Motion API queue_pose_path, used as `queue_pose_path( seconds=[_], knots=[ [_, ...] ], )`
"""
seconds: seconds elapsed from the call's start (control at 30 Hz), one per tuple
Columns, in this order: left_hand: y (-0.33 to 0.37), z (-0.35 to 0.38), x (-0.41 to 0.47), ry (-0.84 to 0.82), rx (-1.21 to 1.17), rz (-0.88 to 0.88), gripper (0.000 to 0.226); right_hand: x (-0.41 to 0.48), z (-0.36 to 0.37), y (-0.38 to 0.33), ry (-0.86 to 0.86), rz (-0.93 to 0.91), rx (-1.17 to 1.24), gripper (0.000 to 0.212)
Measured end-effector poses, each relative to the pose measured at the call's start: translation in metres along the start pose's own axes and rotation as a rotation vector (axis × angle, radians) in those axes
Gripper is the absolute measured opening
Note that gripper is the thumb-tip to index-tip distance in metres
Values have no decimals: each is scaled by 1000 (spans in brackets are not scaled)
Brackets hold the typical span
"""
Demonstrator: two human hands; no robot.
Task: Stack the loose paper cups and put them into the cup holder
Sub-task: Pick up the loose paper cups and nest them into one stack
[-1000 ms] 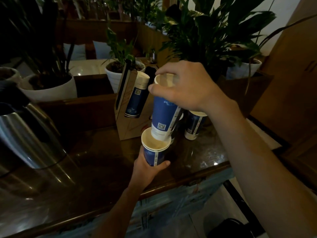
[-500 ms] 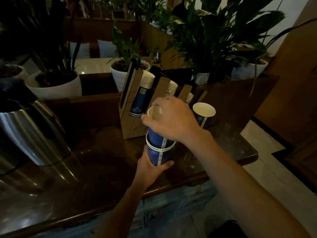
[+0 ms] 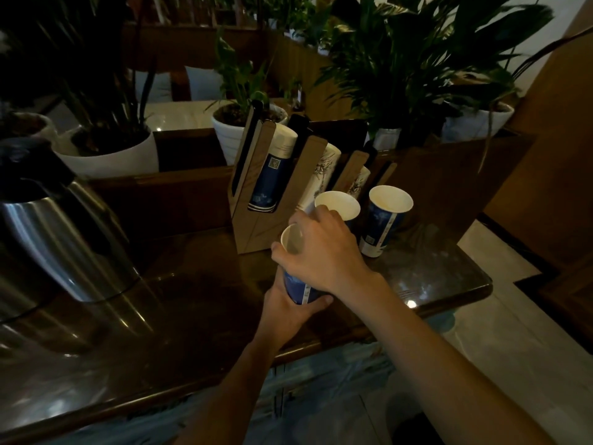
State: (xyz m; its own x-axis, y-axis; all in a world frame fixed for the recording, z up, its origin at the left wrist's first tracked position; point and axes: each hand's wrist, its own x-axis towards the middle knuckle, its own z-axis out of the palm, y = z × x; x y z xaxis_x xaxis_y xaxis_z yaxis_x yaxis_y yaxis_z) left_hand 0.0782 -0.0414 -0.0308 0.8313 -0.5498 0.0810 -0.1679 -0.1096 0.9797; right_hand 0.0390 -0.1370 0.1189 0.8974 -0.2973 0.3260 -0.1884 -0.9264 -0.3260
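Note:
Blue paper cups nested into one stack [image 3: 296, 289] stand above the dark wooden counter [image 3: 199, 303]. My left hand [image 3: 290, 311] grips the stack's base from below. My right hand [image 3: 324, 252] lies over its rim, fingers closed around the top cup. Just behind my right hand stands a loose upright cup [image 3: 338, 205], and a second loose cup [image 3: 383, 220] is to its right. The wooden cup holder [image 3: 256, 200] stands behind, its slanted slots holding a blue cup stack [image 3: 272, 171] and white patterned ones [image 3: 322, 175].
A steel kettle [image 3: 61, 226] fills the counter's left side. White pots with plants [image 3: 109, 149] line the ledge behind the holder. The counter's front edge and right corner [image 3: 481, 281] drop to a pale floor.
My right hand brought a cup down from above and pushed it fully into the cup held by my left hand. The view shifted, showing two loose cups behind.

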Motion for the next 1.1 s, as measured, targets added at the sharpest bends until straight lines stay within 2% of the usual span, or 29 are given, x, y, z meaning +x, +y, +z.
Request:
queue_pose_path(
  seconds=[0.13,0.4,0.57,0.77,0.97,1.1],
  knots=[
    [-4,0,1,-17,-35,-16,120,-3,7,1,14,-3,-11,55],
    [-4,0,1,-26,-44,-7,121,-10,13,3,7,-20,-19,56],
    [-4,0,1,-20,-2,-2,111,-10,7,8,-101,-95,-13,63],
    [-4,-1,7,-13,59,28,99,10,-17,25,-326,-357,64,51],
    [3,-5,10,20,99,49,85,22,-15,21,-290,-545,19,37],
    [-2,-5,13,23,107,45,85,12,0,26,-149,-590,26,35]
  ],
)
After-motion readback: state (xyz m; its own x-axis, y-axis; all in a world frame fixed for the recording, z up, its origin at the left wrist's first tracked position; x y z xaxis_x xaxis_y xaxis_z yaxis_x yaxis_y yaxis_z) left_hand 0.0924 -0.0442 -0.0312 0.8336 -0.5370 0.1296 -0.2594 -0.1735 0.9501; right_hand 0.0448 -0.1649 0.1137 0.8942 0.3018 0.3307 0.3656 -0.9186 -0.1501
